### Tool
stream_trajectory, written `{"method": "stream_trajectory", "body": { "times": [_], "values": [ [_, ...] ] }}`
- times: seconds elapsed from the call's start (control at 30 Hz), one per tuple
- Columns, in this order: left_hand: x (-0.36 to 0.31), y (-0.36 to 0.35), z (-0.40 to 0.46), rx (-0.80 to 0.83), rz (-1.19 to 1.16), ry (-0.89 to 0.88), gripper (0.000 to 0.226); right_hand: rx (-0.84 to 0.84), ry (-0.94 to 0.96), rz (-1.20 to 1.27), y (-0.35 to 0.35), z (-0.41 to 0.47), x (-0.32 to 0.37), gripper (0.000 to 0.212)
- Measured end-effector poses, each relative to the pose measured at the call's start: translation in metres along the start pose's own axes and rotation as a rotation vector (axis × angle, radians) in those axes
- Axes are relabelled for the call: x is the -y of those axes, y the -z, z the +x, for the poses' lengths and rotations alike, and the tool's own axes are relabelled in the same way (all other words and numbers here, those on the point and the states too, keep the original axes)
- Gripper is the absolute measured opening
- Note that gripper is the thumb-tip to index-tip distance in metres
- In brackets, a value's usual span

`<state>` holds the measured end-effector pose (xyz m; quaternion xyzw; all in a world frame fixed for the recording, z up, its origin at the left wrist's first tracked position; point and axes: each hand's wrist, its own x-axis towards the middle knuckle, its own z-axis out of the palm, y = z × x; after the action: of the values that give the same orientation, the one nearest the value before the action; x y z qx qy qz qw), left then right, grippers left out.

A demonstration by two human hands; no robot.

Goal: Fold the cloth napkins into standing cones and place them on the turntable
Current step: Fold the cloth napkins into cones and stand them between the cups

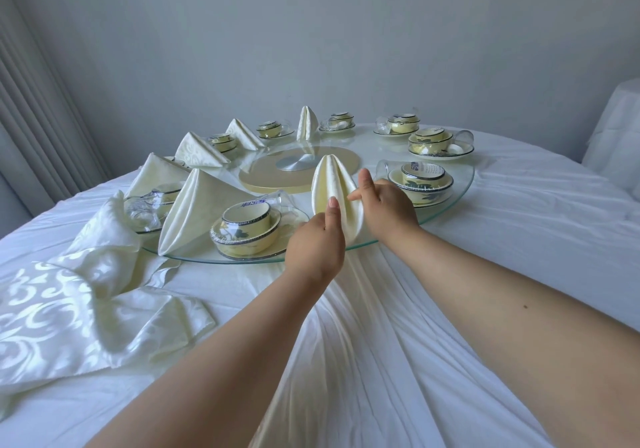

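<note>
now, held cone: cream napkin cone stands upright on the near rim of the glass turntable.
left hand: left hand pinches the cone's near side, thumb up against the cloth.
right hand: right hand pinches its right edge with fingertips.
left of the grip: wrapped bowl set, then another folded cone.
further left: unfolded napkins on the white tablecloth.

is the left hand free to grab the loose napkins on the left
Probably not yet: the left hand is busy holding the folded napkin together with the right hand. Nothing lies between it and the loose napkins, so once it lets go the way looks free.
</note>
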<state>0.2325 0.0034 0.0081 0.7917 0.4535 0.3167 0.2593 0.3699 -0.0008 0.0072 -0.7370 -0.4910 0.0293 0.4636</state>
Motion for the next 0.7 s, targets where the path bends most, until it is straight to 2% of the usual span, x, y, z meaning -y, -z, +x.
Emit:
{"method": "stream_trajectory", "body": {
  "times": [0.23,0.4,0.5,0.57,0.63,0.7],
  "values": [
    [0.007,0.03,-0.023,-0.097,0.032,-0.03,0.062,-0.06,0.093,0.009,0.01,-0.024,0.026,0.062],
    [0.041,0.074,-0.052,-0.199,0.121,-0.057,0.054,0.026,0.181,0.064,-0.008,-0.056,0.049,0.061],
    [0.081,0.107,-0.071,-0.27,0.23,-0.048,0.04,0.153,0.168,0.124,-0.025,-0.076,0.066,0.063],
    [0.11,0.131,-0.082,-0.295,0.342,-0.016,0.039,0.27,0.135,0.196,-0.039,-0.089,0.075,0.066],
    [0.137,0.155,-0.093,-0.299,0.459,0.024,0.044,0.418,0.056,0.285,-0.055,-0.1,0.082,0.068],
    [0.163,0.176,-0.101,-0.204,0.616,0.017,0.061,0.613,-0.062,0.349,-0.068,-0.11,0.09,0.072]
  ]
}}
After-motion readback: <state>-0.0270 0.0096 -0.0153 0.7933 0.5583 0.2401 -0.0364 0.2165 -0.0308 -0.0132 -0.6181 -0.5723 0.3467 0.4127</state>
